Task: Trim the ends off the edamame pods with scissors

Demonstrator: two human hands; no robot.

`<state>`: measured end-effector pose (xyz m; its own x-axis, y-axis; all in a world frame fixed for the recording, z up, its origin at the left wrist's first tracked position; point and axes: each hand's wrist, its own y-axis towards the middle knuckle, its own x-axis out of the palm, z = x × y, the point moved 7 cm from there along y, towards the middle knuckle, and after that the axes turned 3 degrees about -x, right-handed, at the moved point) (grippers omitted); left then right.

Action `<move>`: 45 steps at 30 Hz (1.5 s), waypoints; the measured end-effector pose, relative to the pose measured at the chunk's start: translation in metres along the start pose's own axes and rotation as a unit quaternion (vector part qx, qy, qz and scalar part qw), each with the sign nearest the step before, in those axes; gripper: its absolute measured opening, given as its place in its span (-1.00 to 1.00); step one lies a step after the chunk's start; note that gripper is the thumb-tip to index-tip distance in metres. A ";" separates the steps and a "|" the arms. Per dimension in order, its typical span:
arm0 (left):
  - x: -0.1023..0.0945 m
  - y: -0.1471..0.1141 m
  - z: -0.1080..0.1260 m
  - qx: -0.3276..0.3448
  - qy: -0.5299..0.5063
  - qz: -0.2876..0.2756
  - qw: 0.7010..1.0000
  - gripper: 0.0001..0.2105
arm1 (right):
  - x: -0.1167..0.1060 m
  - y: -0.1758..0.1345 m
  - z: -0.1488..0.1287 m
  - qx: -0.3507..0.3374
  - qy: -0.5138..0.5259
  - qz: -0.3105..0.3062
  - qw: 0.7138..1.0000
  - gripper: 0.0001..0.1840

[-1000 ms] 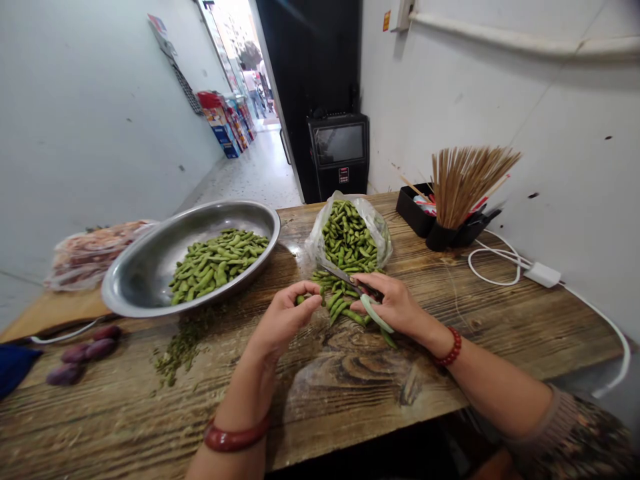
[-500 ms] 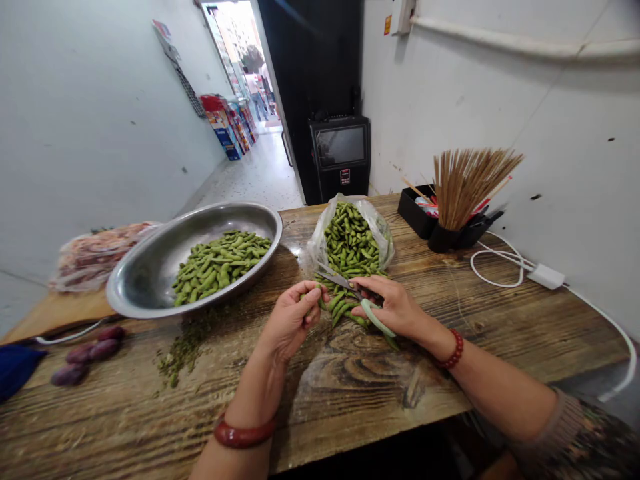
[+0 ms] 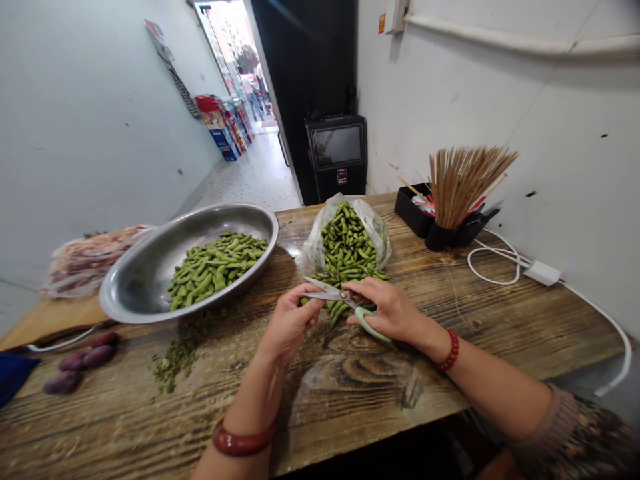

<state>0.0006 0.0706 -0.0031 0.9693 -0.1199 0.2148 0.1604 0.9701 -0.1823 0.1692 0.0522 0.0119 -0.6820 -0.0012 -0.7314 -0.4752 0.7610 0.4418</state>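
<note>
A pair of scissors [image 3: 344, 295] is gripped by the right hand [image 3: 390, 308], its fingers curled round the handles, just on the near side of the clear bag [image 3: 314, 249]. The blades are spread a little, right by the left fingertips. A green pod [image 3: 303, 301], mostly hidden, is pinched in the left hand [image 3: 289, 325], also on the bag's near side. Lots of small pods [image 3: 347, 241] are heaped inside the bag, and loose pods [image 3: 336, 313] are spread at its mouth. To the bag's left, more pods [image 3: 215, 270] are piled in a metal bowl [image 3: 135, 280]. To its right, thin sticks [image 3: 460, 187] are stood in a black holder [image 3: 440, 238].
</note>
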 end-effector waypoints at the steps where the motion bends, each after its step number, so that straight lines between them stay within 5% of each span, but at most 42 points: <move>1: 0.000 0.000 -0.001 -0.001 0.005 0.000 1.000 -0.80 | 0.000 0.000 -0.001 -0.003 0.000 -0.001 1.000 -0.36; 22: 0.002 -0.001 0.004 0.039 0.070 -0.004 0.997 -0.84 | -0.001 0.000 0.001 -0.015 0.046 0.001 0.999 -0.46; 29: -0.006 0.002 0.005 0.016 -0.046 0.013 0.999 -0.78 | -0.008 0.002 0.015 0.055 0.092 0.074 0.992 -0.44; 45: -0.003 0.003 0.002 0.006 -0.092 -0.007 0.996 -0.77 | -0.005 0.002 0.004 0.018 0.067 0.043 0.997 -0.32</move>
<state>-0.0021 0.0739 -0.0022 0.9162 -0.0938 0.3895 0.1706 0.9711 -0.1672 0.1738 0.0565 0.0147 -0.7885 -0.0203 -0.6147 -0.3934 0.7849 0.4788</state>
